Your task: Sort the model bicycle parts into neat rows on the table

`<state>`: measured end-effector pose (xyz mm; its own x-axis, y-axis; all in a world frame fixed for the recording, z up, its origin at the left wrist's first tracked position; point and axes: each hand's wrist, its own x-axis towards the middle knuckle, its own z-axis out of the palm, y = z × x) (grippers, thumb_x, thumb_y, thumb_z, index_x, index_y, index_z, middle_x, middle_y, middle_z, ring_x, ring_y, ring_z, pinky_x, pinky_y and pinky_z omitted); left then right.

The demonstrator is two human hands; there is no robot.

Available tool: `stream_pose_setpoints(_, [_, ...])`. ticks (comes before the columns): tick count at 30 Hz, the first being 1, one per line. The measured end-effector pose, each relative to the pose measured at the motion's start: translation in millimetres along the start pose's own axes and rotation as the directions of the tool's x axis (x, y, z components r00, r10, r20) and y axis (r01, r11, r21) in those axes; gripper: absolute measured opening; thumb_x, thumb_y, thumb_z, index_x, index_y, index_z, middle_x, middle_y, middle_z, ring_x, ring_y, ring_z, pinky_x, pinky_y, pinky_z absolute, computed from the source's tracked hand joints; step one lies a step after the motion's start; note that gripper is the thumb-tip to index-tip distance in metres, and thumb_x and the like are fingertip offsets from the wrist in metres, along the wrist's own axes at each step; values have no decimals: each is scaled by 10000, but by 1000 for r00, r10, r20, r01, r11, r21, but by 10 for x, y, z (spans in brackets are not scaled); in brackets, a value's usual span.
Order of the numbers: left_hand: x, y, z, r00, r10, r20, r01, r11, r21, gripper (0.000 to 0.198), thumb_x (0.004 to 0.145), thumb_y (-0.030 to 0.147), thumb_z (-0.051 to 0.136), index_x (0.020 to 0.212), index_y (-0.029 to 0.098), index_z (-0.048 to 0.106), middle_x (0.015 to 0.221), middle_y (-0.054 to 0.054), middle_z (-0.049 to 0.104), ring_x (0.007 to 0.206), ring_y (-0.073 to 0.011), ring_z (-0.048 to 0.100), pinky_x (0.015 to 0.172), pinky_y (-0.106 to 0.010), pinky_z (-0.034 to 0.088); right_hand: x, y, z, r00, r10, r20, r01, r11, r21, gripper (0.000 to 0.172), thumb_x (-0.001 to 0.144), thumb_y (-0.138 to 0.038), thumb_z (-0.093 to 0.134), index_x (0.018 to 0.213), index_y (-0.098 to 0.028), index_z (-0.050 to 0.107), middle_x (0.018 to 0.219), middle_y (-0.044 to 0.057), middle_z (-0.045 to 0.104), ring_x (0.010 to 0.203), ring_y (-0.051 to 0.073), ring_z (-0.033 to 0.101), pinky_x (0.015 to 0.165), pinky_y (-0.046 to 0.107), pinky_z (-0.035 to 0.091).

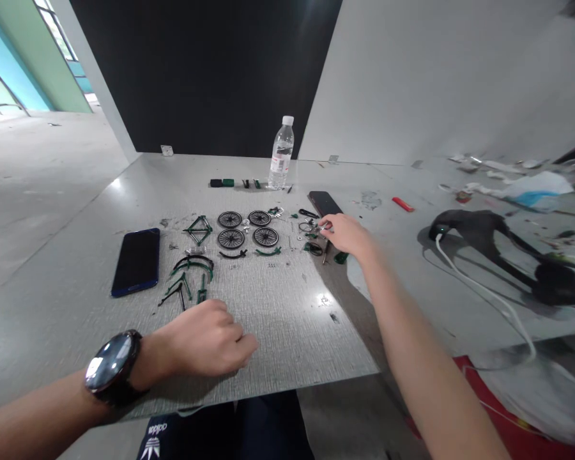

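My left hand, with a dark watch on the wrist, rests near the front edge of the grey table, fingers curled loosely with nothing seen in them. My right hand reaches out over a cluster of small green and black parts, fingertips pinched at a tiny piece I cannot make out. Several small spoked wheels, a green frame and curved green and black pieces are laid out between the hands.
A blue phone lies at left, a dark phone beyond my right hand. A water bottle stands at the back. A red lighter, a black bag with white cable and litter sit at right.
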<state>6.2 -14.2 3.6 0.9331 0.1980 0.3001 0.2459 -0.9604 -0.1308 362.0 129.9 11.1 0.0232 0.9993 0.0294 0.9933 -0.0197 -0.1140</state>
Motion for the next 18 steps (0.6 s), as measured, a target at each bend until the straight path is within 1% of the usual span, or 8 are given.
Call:
stream_pose_setpoints(4, [-1, 5, 6, 1000, -3, -2, 3, 1000, 1, 312, 977, 123, 453, 680, 195, 513, 491, 47, 519, 425, -107, 363, 473, -315, 259, -44, 41, -113, 994, 105, -9, -105, 994, 10, 339, 966, -195, 494, 1231, -244, 700, 1132, 132, 724, 931, 256, 649, 713, 333, 434])
stream_pose_setpoints(7, [-6, 7, 15, 1000, 4, -1, -4, 1000, -2, 304, 970, 116, 457, 684, 197, 520, 492, 48, 519, 423, -111, 365, 470, -323, 254, -77, 83, -162, 988, 152, 37, -153, 988, 36, 363, 943, -145, 499, 1239, -210, 701, 1052, 155, 738, 852, 249, 643, 680, 335, 402])
stream_pose_setpoints(10, [-9, 7, 20, 1000, 4, 2, -4, 1000, -3, 302, 973, 121, 460, 687, 198, 523, 494, 47, 524, 424, -115, 369, 467, -327, 251, -88, 90, -174, 990, 119, 70, -124, 989, 75, 374, 900, -77, 512, 1200, -168, 715, 975, 150, 748, 787, 227, 635, 672, 329, 397])
stream_pose_setpoints(12, [-9, 6, 20, 1000, 1, 1, -1, 1000, -2, 310, 976, 124, 458, 681, 198, 517, 494, 45, 524, 423, -114, 367, 467, -327, 251, -82, 76, -168, 993, 91, 76, -98, 990, 102, 379, 884, -63, 511, 1180, -172, 723, 929, 125, 750, 746, 207, 629, 668, 316, 402])
stream_pose_setpoints(15, [-9, 2, 18, 1000, 2, 1, -2, 1000, -12, 310, 984, 134, 457, 687, 196, 518, 499, 42, 527, 426, -109, 368, 468, -321, 261, -67, 64, -154, 994, 74, 84, -83, 989, 120, 348, 893, -109, 530, 1152, -208, 740, 846, 83, 748, 681, 190, 619, 648, 300, 406])
stream_pose_setpoints(18, [-13, 0, 18, 1000, 0, 3, 0, 1000, -25, 293, 985, 141, 460, 705, 194, 526, 511, 41, 535, 432, -105, 376, 472, -311, 275, -60, 108, -147, 996, 63, 63, -71, 989, 133, 305, 899, -160, 559, 1133, -220, 745, 888, 83, 764, 697, 191, 632, 642, 291, 418])
